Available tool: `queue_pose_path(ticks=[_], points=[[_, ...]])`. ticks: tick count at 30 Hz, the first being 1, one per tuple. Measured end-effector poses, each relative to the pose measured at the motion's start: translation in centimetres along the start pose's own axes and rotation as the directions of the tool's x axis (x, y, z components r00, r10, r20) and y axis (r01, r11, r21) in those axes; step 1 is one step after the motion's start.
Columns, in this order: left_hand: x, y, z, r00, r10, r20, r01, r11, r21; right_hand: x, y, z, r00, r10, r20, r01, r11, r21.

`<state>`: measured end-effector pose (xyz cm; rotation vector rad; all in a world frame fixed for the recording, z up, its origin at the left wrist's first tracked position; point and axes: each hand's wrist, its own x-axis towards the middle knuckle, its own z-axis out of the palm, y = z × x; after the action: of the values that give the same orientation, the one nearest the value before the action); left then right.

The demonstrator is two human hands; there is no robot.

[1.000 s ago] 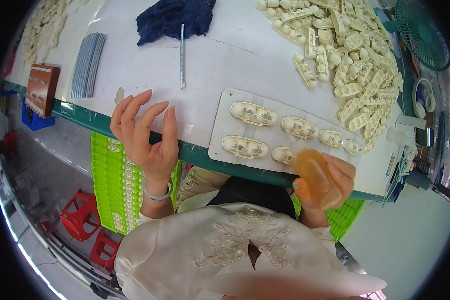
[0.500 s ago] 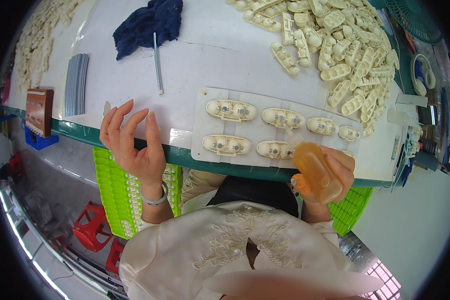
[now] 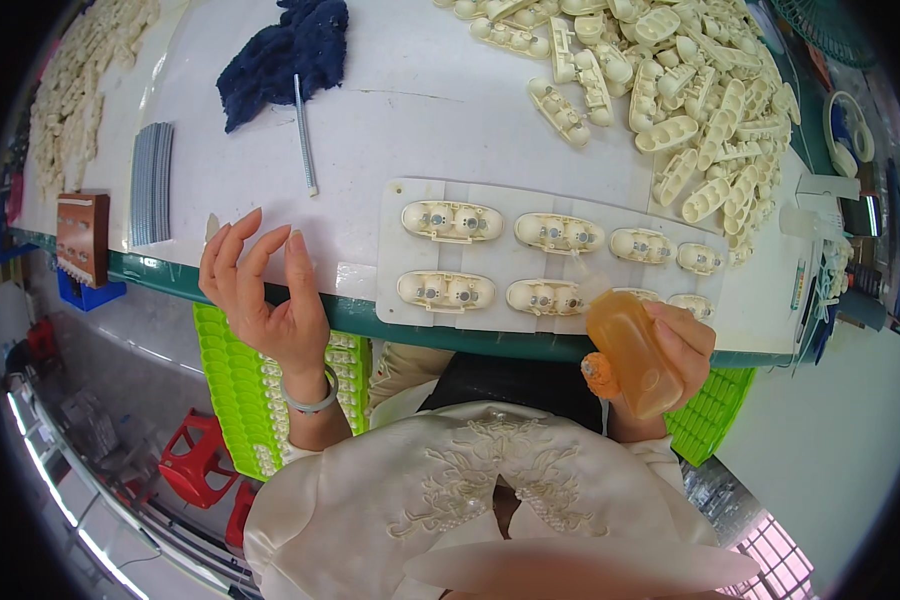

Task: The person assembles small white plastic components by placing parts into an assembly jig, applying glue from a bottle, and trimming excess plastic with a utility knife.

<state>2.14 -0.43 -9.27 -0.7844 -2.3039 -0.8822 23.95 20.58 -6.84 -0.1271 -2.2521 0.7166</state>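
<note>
My right hand (image 3: pixel 678 345) grips an amber, translucent squeeze bottle (image 3: pixel 635 350), tilted with its pale nozzle (image 3: pixel 592 277) pointing toward the far left. The nozzle tip lies over the white holding plate (image 3: pixel 392 250), between the second cream oval casings of the far row (image 3: pixel 560 233) and near row (image 3: pixel 544 297). Each plate row carries several such casings with small silvery round parts inside. A lumpy orange piece with a grey tip (image 3: pixel 599 375) shows beside the bottle; how it is held is hidden. My left hand (image 3: pixel 275 300) hovers empty at the table edge, fingers spread and curved.
A heap of cream casings (image 3: pixel 685 95) covers the far right. Toward the left lie a dark blue cloth (image 3: pixel 285 60), a thin spring-like rod (image 3: pixel 304 140), a stack of grey rods (image 3: pixel 152 185) and a brown block (image 3: pixel 82 238). Green trays (image 3: pixel 232 375) sit below the table edge.
The whole view has shifted slightly, the plate appearing a little farther left. The bottle has moved slightly right relative to the plate, still in my right hand. My left hand keeps its pose.
</note>
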Motion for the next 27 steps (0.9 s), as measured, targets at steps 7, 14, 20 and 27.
queue_pose_path(ticks=[7,14,20,27], points=[[0.0,-0.1,0.2,1.000,-0.004,-0.014,0.003,1.000,-0.018,1.0,-0.2,0.7,1.000,0.014,0.006,-0.014,1.000,-0.015],[0.1,-0.1,0.3,1.000,0.002,-0.006,-0.002,1.000,-0.017,0.0,0.6,0.1,1.000,0.008,0.029,-0.010,0.998,0.064],[0.1,0.1,0.1,1.000,0.009,0.011,-0.010,1.000,0.014,-0.8,0.2,-1.3,0.994,0.080,-0.069,-0.086,0.993,-0.083],[0.1,0.2,0.3,1.000,0.011,0.013,-0.011,1.000,0.022,-0.6,0.6,-0.6,0.998,0.052,-0.040,-0.053,0.998,-0.015]])
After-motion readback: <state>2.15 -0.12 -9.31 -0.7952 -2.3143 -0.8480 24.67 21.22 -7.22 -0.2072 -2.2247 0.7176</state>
